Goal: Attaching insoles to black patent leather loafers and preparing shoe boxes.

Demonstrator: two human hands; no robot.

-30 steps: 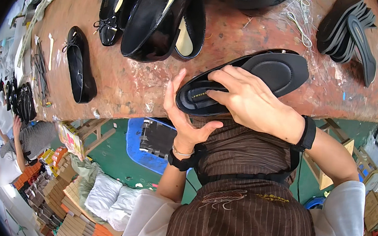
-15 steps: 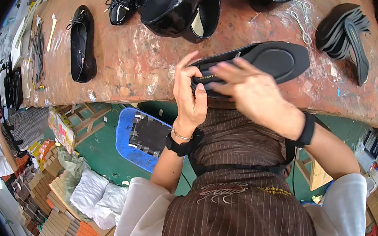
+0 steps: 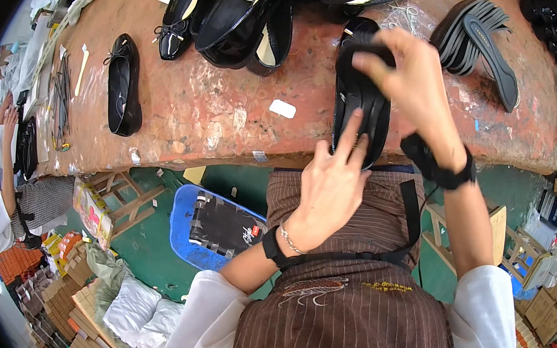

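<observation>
A black slip-on shoe (image 3: pixel 338 108) lies near the table's front edge with its toe pointing away from me. Inside it is a black insole (image 3: pixel 361 90), whose front part sits raised under my right hand. My left hand (image 3: pixel 333 189) reaches in at the heel end, two fingers stretched flat onto the insole. Over the toe half, my right hand (image 3: pixel 414 79) has its thumb and fingers around the insole's front; its thumb is smeared by motion. These fingers hide part of the toe.
Several glossy black shoes (image 3: pixel 236 42) are heaped at the back. One bow-trimmed shoe (image 3: pixel 123 87) lies at the left. Stacked grey insoles (image 3: pixel 461 40) stand at the right, and a white label (image 3: pixel 282 108) lies mid-table. Below is a blue bin (image 3: pixel 179 231); another person (image 3: pixel 0 201) is far left.
The shoe has turned from lying crosswise to pointing away. My left hand has gone from its side to the heel, and my right hand has moved up to the toe half.
</observation>
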